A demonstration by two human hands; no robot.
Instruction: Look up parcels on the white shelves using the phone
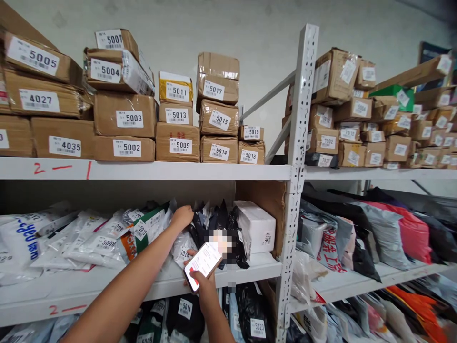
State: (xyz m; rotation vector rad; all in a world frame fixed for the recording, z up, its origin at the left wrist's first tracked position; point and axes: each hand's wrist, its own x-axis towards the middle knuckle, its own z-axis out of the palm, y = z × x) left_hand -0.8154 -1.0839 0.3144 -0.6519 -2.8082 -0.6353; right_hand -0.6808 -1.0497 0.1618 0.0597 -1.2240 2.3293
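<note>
My right hand (204, 282) holds a smartphone (204, 262), thumb over its lit screen, in front of the middle shelf. My left hand (183, 216) reaches among the plastic parcel bags on that shelf. Its fingers are curled at the top of a black parcel bag (198, 231), partly hidden. Just below it is a pale bag (183, 248) with a number label, partly covered by the phone. To its left leans a green and white bag (152, 227) labelled 5012. A white box (256, 227) marked 4038 stands on the right.
Numbered cardboard boxes (124, 118) are stacked on the upper shelf (178, 171). A perforated metal post (295, 157) divides this rack from another one with boxes and coloured bags (407, 228). More bags (254, 309) lie on the lower shelf. White bags (96, 238) fill the middle shelf's left.
</note>
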